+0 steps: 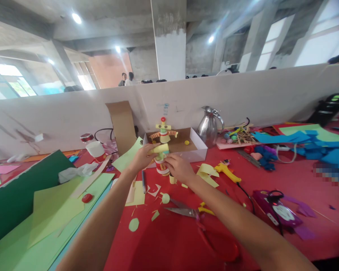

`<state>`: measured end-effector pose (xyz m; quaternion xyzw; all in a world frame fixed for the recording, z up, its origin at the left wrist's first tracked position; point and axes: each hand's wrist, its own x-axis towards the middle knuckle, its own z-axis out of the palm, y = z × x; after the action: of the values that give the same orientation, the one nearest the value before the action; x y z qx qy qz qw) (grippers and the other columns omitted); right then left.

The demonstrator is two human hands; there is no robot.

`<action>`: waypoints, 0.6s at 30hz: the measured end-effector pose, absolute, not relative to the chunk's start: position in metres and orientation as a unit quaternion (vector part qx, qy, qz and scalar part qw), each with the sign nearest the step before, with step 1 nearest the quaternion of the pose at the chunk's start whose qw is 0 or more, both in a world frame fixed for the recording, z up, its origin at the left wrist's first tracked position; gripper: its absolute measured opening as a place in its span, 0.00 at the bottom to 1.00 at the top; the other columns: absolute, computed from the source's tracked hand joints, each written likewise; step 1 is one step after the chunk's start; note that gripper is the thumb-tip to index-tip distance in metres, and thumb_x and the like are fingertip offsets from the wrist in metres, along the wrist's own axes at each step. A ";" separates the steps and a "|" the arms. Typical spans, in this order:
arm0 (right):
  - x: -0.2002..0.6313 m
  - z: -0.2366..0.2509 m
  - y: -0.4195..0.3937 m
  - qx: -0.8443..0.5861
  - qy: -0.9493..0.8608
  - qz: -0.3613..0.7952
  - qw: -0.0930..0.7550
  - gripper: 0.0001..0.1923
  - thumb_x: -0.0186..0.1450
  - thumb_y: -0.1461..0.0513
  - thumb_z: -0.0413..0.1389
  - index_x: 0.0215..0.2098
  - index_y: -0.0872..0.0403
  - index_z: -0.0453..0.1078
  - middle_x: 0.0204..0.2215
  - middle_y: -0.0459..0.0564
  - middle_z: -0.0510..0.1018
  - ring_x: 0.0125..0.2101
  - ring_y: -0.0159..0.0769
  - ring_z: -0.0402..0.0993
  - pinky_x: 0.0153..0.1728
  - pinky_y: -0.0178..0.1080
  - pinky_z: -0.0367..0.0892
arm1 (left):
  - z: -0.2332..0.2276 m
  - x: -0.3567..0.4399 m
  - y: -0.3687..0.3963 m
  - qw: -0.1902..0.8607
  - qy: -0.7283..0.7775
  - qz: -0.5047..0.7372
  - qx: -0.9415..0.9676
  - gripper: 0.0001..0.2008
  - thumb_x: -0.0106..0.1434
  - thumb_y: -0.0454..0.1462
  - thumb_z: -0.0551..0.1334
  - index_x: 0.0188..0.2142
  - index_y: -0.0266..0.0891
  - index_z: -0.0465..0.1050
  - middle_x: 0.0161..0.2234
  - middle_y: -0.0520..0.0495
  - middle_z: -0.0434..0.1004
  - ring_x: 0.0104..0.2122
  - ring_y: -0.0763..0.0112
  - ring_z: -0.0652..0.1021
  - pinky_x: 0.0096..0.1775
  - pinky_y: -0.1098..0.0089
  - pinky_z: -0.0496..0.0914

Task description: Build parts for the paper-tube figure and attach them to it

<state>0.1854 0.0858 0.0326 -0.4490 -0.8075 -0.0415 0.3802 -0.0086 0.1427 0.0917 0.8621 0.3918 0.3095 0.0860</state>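
My left hand point(143, 157) is closed on a yellow paper roll point(161, 148), held sideways above a red-and-white paper cup point(161, 168). My right hand point(181, 169) is closed, its fingertips pressed at the cup's upper right side; the exact grip is partly hidden. Just behind, a paper figure point(165, 136) with a red ball on top and folded paper arms stands at a shallow cardboard box point(183, 155). A small pale-yellow roll point(173, 179) stands below my right fingers. Nearer me lie two pairs of scissors, one metal-bladed point(183, 212) and one red-handled point(214, 244).
Green and yellow paper sheets point(56, 203) cover the left side. A yellow glue gun point(228, 172) with a black cord, a purple power box point(278, 210) and blue paper strips point(288, 138) lie to the right. A metal jug point(209, 126) stands by the white partition point(73, 109).
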 end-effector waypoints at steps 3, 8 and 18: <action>0.184 0.034 0.084 -0.444 -0.814 -0.040 0.371 0.09 0.71 0.64 0.53 0.44 0.53 0.75 0.43 0.53 0.79 0.45 0.39 0.74 0.46 0.40 0.70 | 0.089 -0.004 0.138 0.070 0.403 0.284 0.867 0.22 0.61 0.31 0.60 0.55 0.45 0.74 0.47 0.43 0.77 0.50 0.59 0.76 0.53 0.59 0.68; 0.184 0.036 0.083 -0.447 -0.813 -0.043 0.370 0.09 0.70 0.64 0.53 0.43 0.53 0.75 0.43 0.53 0.78 0.45 0.40 0.74 0.46 0.40 0.70 | 0.090 -0.003 0.135 0.058 0.424 0.257 0.866 0.23 0.60 0.30 0.60 0.55 0.46 0.74 0.50 0.42 0.77 0.52 0.55 0.75 0.54 0.55 0.67; 0.185 0.033 0.085 -0.451 -0.810 -0.077 0.367 0.10 0.70 0.65 0.52 0.43 0.53 0.76 0.45 0.53 0.79 0.46 0.41 0.75 0.46 0.41 0.69 | 0.090 -0.003 0.143 0.103 0.449 0.258 0.849 0.26 0.57 0.32 0.63 0.55 0.45 0.73 0.52 0.46 0.79 0.50 0.56 0.78 0.53 0.60 0.69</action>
<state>0.1845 0.0854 0.0330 -0.4513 -0.8095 -0.0775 0.3674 -0.0029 0.1435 0.0900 0.8493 0.4491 0.2579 0.1026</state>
